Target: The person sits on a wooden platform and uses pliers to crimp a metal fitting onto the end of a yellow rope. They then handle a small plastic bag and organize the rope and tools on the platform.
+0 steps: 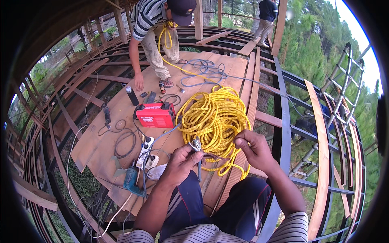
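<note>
The left hand [180, 162] grips a metal clamp [197, 146] by the yellow rope [214, 117] coiled on the planks [105, 133]; the right hand [253, 148] pinches closed on a strand. The rope looks mostly still coiled.

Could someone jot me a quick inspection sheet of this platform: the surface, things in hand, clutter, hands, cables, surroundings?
Surface: wooden planks laid over a dark metal frame, gaps open to the ground.
Job's things: metal clamp; yellow rope coil.
Clutter: red welding machine, blue drill, dark bottle, power strip.
Hands: left hand grips the clamp; right hand pinches the rope.
Cables: grey cable, black leads.
Surroundings: another person bending nearby, trees, ladder.
</note>
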`<state>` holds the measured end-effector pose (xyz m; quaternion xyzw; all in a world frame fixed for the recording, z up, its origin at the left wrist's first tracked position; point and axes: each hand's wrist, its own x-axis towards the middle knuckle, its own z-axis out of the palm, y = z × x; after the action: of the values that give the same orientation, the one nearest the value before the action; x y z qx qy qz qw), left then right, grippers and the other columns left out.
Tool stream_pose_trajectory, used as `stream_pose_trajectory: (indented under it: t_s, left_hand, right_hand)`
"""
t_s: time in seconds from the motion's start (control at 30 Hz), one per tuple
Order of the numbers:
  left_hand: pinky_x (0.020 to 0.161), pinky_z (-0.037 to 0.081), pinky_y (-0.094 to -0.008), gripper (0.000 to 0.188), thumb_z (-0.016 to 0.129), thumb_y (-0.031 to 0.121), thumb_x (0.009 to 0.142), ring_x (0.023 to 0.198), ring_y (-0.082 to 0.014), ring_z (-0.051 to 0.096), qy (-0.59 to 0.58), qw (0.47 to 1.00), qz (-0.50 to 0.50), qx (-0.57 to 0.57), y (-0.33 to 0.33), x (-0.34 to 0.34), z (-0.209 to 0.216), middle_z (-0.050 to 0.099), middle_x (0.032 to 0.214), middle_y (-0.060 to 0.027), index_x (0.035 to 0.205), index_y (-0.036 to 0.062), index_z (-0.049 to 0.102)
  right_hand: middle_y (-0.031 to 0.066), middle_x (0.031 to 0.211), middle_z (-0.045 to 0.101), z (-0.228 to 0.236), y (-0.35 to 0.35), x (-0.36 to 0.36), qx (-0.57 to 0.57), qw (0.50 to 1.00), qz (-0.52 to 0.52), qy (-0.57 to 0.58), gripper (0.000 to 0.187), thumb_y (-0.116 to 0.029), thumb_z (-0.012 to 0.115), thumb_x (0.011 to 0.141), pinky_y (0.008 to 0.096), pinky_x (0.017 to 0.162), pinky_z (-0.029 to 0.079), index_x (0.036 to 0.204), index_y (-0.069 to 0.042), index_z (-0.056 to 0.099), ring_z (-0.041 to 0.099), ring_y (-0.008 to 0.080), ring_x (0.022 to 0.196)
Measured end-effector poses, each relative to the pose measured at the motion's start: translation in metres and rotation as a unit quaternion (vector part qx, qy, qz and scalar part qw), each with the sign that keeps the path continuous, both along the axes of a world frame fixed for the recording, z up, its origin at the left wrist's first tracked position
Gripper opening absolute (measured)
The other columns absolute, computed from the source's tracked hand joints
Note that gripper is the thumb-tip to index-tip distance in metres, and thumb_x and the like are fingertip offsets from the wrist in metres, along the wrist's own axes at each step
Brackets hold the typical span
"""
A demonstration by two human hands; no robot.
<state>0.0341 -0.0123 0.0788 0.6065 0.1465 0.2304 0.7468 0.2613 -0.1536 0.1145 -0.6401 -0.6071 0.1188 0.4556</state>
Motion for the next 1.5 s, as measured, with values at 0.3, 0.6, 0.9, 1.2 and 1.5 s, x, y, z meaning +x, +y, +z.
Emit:
stream_pose_trajectory:
  t_s: [0.3,0.6,0.9,1.2,1.5]
  left_hand:
    - [0.068,0.04,-0.0207,0.028,0.066,0.025,0.098,0.074,-0.0045,0.051,-0.034,0.998,0.017,0.04,-0.009,0.008,0.003,0.067,0.09,-0.0002,0.113,0.0016,0.065]
    - [0.072,0.043,-0.0215,0.021,0.066,0.019,0.096,0.079,-0.0047,0.054,-0.05,0.997,0.036,0.038,-0.014,0.001,0.006,0.066,0.09,-0.0005,0.107,0.0014,0.065]
    - [0.072,0.045,-0.0224,0.017,0.063,0.014,0.097,0.079,-0.0061,0.058,-0.03,0.998,0.029,0.047,-0.022,0.01,0.003,0.066,0.089,-0.002,0.108,0.0008,0.063]
    - [0.053,0.038,-0.0179,0.012,0.066,0.014,0.091,0.06,-0.0027,0.051,-0.04,0.998,0.056,0.012,-0.023,0.012,0.008,0.062,0.074,0.0001,0.095,0.0059,0.059]
    - [0.06,0.046,-0.0221,0.01,0.063,0.007,0.091,0.066,-0.0059,0.057,0.008,1.0,-0.012,0.011,-0.017,0.015,0.016,0.06,0.077,0.0007,0.1,0.0034,0.06]
  right_hand:
    - [0.0086,0.087,0.064,-0.014,-0.006,-0.034,0.11,0.978,0.034,-0.172,0.026,-0.002,0.075,0.081,0.0375,0.065,0.053,0.106,-0.006,0.072,0.066,0.0262,0.074]
    - [0.0082,0.094,0.066,-0.025,0.002,-0.057,0.187,0.976,-0.056,-0.1,0.02,-0.001,0.072,0.085,0.0294,0.074,0.052,0.104,-0.004,0.066,0.065,0.0201,0.088]
    - [0.0056,0.099,0.068,-0.082,0.013,-0.072,0.119,0.858,0.1,0.49,0.022,-0.009,0.066,0.097,0.0259,0.075,0.051,0.117,0.001,0.063,0.062,0.0101,0.083]
    - [0.0038,0.096,0.068,-0.073,0.024,-0.083,0.13,0.77,0.138,0.609,0.014,-0.007,0.065,0.097,0.0223,0.072,0.046,0.11,-0.002,0.064,0.057,0.0079,0.079]
    - [0.0008,0.086,0.064,-0.068,0.024,-0.079,0.133,0.807,0.104,0.566,0.007,-0.01,0.066,0.097,0.0223,0.066,0.045,0.097,-0.003,0.064,0.054,0.0059,0.072]
